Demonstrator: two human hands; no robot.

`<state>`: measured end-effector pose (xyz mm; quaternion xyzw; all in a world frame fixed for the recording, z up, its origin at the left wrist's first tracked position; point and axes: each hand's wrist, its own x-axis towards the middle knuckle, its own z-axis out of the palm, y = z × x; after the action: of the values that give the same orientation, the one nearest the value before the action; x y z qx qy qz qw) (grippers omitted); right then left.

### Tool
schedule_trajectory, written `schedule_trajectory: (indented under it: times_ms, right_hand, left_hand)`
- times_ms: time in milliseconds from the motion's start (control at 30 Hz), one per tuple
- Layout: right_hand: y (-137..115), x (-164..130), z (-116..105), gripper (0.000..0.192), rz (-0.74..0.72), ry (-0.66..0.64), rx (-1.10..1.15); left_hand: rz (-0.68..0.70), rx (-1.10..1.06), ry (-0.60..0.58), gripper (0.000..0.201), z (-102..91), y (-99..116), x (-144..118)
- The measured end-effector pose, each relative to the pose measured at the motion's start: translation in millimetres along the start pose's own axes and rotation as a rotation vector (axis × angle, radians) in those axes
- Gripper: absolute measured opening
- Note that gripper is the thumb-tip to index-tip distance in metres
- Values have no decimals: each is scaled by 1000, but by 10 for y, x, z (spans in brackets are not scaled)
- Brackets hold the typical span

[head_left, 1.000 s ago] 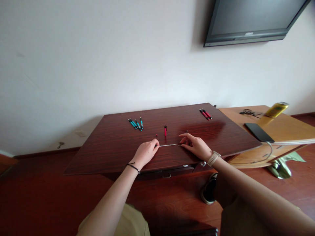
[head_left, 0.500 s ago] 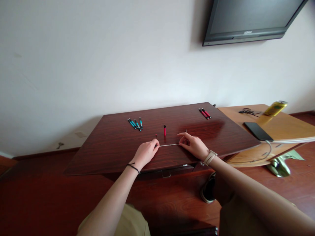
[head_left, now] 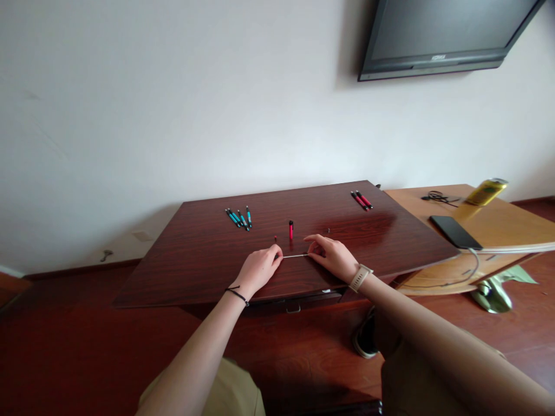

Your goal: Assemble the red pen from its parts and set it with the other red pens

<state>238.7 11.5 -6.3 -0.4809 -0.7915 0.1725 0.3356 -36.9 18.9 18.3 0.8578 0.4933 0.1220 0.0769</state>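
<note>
Dark wood desk point(head_left: 195, 271): thin white refill rod point(head_left: 295, 256) lies near front edge, centre.
left hand point(head_left: 256, 270): fingertips pinched on rod's left end.
right hand point(head_left: 332, 257): fingertips closed at right end.
red pen barrel point(head_left: 291, 229): upright just behind rod.
tip: hold rod level, grip light, avoid bending.

Left hand point(head_left: 259, 269) and right hand point(head_left: 332, 257) rest low, fingertips pinched, facing.

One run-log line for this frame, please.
left hand: pinching thin white rod at its left end | right hand: at rod's right end | red barrel: upright behind rod | dark table
</note>
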Motion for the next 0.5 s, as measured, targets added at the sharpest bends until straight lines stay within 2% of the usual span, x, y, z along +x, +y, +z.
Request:
schedule_trajectory:
  times_ms: [300, 500]
  right_hand:
    - [-11, 61, 87, 39, -25, -2, -24]
    - [-24, 62, 31, 40, -25, -13, -48]
  left_hand:
    - [-8, 20, -8, 11, -6, 17, -1]
    - [-5, 21, -2, 11, 8, 2, -3]
